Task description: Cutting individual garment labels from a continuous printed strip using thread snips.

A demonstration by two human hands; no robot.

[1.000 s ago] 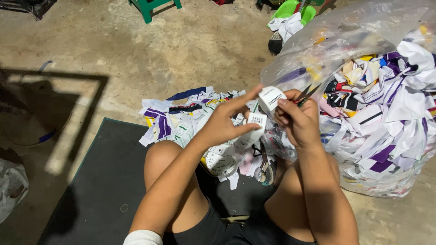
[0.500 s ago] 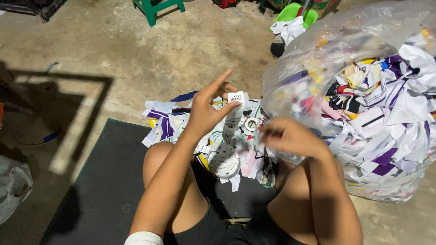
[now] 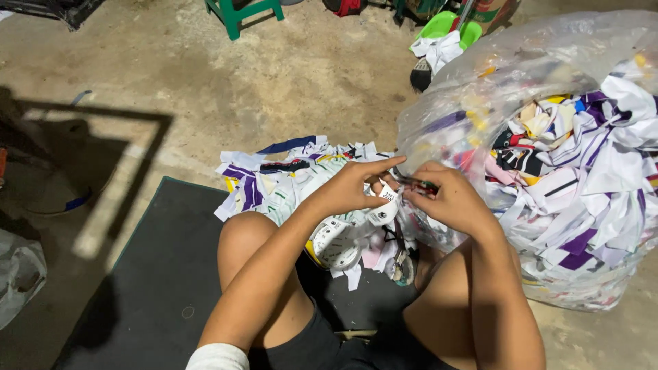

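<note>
The person is sitting on a dark mat [image 3: 151,301] on the concrete floor [image 3: 274,89], knees apart, with a heap of printed fabric scraps [image 3: 288,181] lying just beyond the knees, partly on the mat's far edge. The left hand [image 3: 353,185] is closing its fingers around a small white fabric strip [image 3: 387,199], index finger stretching out straight above it; more white printed cloth [image 3: 339,243] is hanging below this hand, between the knees. The right hand [image 3: 449,199] is curling closed around a small dark tool with red and green on its handle [image 3: 418,183]; whether it is scissors cannot be told for certain. The tool's tip is meeting the strip, just beside the left fingertips. Both hands are working directly nearer than the scrap heap, above the gap between the knees. To the right of the heap, touching the person's right leg, a large clear plastic bag [image 3: 480,82] is standing stuffed with white, purple and yellow cut-offs. Well beyond the heap, a green stool [image 3: 236,12] is standing on the floor. Left of the mat, a crumpled clear plastic sheet [image 3: 17,274] is lying.
</note>
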